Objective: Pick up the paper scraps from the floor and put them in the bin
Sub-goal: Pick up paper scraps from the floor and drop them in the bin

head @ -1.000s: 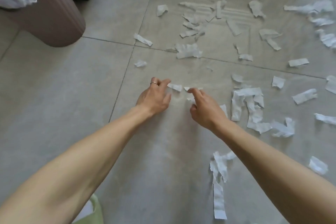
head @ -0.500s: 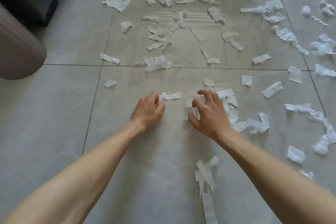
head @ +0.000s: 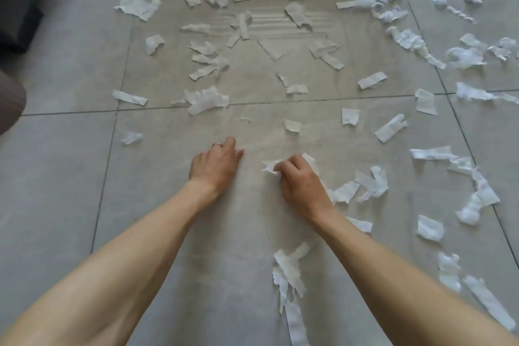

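Down on the grey tiled floor (head: 70, 177), both arms reach fwd, hands low near centre of view. R hand (head: 299, 181) has fingers curled around a small bunch of white paper scraps (head: 271, 167); torn edge pokes out on the thumb side, more paper shows past the knuckles. L hand (head: 214, 164) sits just left of it, apart, knuckles up, fingers bent down to the tile w/ a ring (head: 216, 144) on one finger; can't tell if anything is under the fingertips, no paper visible in it. Rest of the scraps are all over the floor: dense scatter (head: 209, 100) across the tile joint ahead of the hands, a loose cluster (head: 370, 182) just right of the R hand, a long strip pile (head: 290, 267) between the forearms nearer the camera, more strips + crumpled bits (head: 474, 205) along the right edge. Brown rounded object (head: 9, 104) at left edge, cropped, looks like the side of the bin but too little in frame to confirm; well apart from both hands. Dark furniture base (head: 22, 8) top-left corner. Grout lines run across behind the hands and down the left side.
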Available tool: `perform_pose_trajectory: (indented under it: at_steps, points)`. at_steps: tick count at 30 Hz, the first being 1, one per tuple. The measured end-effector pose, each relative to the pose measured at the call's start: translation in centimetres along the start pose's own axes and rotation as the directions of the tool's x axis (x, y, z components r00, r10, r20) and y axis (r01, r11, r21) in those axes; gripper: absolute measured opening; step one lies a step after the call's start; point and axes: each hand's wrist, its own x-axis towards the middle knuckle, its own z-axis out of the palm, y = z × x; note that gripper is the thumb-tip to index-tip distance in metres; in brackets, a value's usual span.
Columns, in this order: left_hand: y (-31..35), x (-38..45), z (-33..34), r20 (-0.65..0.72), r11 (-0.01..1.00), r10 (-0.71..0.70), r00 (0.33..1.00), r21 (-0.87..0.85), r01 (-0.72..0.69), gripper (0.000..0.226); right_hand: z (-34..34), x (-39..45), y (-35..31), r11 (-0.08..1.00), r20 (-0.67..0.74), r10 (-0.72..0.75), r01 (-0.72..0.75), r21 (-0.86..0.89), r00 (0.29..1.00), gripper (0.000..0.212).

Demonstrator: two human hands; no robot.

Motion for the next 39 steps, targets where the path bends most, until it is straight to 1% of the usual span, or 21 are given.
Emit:
perform_pose_trajectory:
  at_steps: [2, 3, 4, 5, 7, 8, 9, 10, 12, 14, 16, 18, 21, 23, 26, 27, 29, 31, 34, 37, 39]
  points:
    - [-0.3, -0.1, 0.2, -0.017, 0.998, 0.054, 0.998, 0.014, -0.053, 0.030, -0.7, 0.5, -0.4, 0.968, -0.020, 0.176, -0.169, 0.185, 0.984, 0.018]
    - [-0.5, -0.3, 0.1, -0.022, 0.998, 0.067, 0.997, -0.003, -0.067, 0.028, -1.1, 0.8, -0.5, 0.919, -0.006, 0.302, -0.290, 0.269, 0.953, 0.017]
    - [-0.7, -0.4, 0.0, -0.029, 0.996, 0.069, 0.997, -0.047, -0.071, 0.026, -1.4, 1.1, -0.7, 0.835, 0.036, 0.430, -0.413, 0.365, 0.902, 0.015]
    - [-0.9, -0.5, -0.2, -0.039, 0.991, 0.058, 0.998, -0.119, -0.062, 0.024, -1.9, 1.5, -0.9, 0.708, 0.116, 0.529, -0.513, 0.486, 0.841, 0.015]
    - [-1.3, -0.9, -1.0, -0.069, 0.962, -0.016, 0.997, -0.273, -0.003, 0.021, -2.5, 2.3, -1.4, 0.395, 0.302, 0.610, -0.611, 0.686, 0.733, 0.022]
    - [-1.5, -1.0, -1.6, -0.079, 0.944, -0.070, 0.994, -0.329, 0.040, 0.021, -2.9, 2.5, -1.9, 0.271, 0.380, 0.612, -0.635, 0.723, 0.694, 0.026]
    - [-1.8, -1.1, -2.2, -0.078, 0.926, -0.111, 0.991, -0.370, 0.074, 0.020, -3.2, 2.6, -2.3, 0.203, 0.435, 0.601, -0.655, 0.728, 0.671, 0.029]
    - [-2.1, -1.3, -3.0, -0.074, 0.908, -0.142, 0.987, -0.406, 0.100, 0.018, -3.4, 2.8, -2.9, 0.179, 0.474, 0.579, -0.670, 0.720, 0.664, 0.031]
    - [-2.7, -1.5, -4.7, -0.073, 0.875, -0.198, 0.977, -0.463, 0.143, 0.012, -3.5, 3.3, -4.2, 0.181, 0.503, 0.556, -0.687, 0.704, 0.662, 0.031]
    - [-3.6, -1.6, -6.7, -0.064, 0.850, -0.243, 0.968, -0.496, 0.180, 0.013, -3.3, 4.4, -6.3, 0.205, 0.516, 0.537, -0.696, 0.688, 0.668, 0.022]
    - [-5.1, -1.9, -9.3, -0.052, 0.839, -0.259, 0.964, -0.507, 0.198, 0.029, -3.0, 6.2, -9.2, 0.248, 0.522, 0.503, -0.694, 0.676, 0.688, 0.011]
    - [-7.0, -2.4, -12.2, -0.019, 0.781, -0.297, 0.955, -0.581, 0.231, 0.043, -2.7, 8.4, -12.6, 0.292, 0.504, 0.478, -0.671, 0.682, 0.720, 0.015]
    - [-10.0, -2.7, -16.4, 0.035, 0.563, -0.384, 0.923, -0.784, 0.263, 0.046, -2.3, 11.6, -17.6, 0.302, 0.464, 0.443, -0.615, 0.728, 0.767, 0.014]
    - [-12.3, -2.9, -19.2, 0.061, 0.399, -0.449, 0.891, -0.879, 0.262, 0.047, -2.0, 13.2, -21.2, 0.305, 0.479, 0.403, -0.608, 0.733, 0.780, 0.013]
    - [-17.1, -3.4, -23.6, 0.132, 0.137, -0.526, 0.840, -0.962, 0.237, 0.047, -0.9, 15.7, -27.8, 0.325, 0.502, 0.347, -0.604, 0.728, 0.792, 0.013]
    - [-18.8, -3.6, -24.7, 0.148, 0.074, -0.540, 0.829, -0.972, 0.222, 0.045, -0.5, 16.5, -30.1, 0.327, 0.511, 0.332, -0.605, 0.726, 0.793, 0.013]
    - [-22.0, -3.8, -27.1, 0.163, -0.013, -0.568, 0.807, -0.982, 0.189, 0.041, 0.8, 18.2, -34.6, 0.342, 0.522, 0.301, -0.601, 0.722, 0.798, 0.014]
    - [-25.8, -3.7, -29.2, 0.148, -0.076, -0.606, 0.782, -0.989, 0.128, 0.038, 3.0, 20.3, -39.2, 0.348, 0.534, 0.267, -0.597, 0.723, 0.802, 0.014]
    - [-30.9, -3.7, -31.5, 0.129, -0.148, -0.684, 0.718, -0.988, 0.037, 0.036, 6.3, 22.7, -44.9, 0.339, 0.561, 0.214, -0.600, 0.725, 0.799, 0.015]
    - [-35.7, -3.5, -33.1, 0.122, -0.153, -0.768, 0.629, -0.988, 0.005, 0.030, 9.3, 24.5, -49.6, 0.318, 0.581, 0.160, -0.599, 0.735, 0.798, 0.019]
    - [-38.8, -3.0, -33.9, 0.146, -0.184, -0.803, 0.578, -0.983, -0.007, 0.023, 11.2, 25.7, -52.2, 0.322, 0.582, 0.156, -0.599, 0.733, 0.798, 0.018]
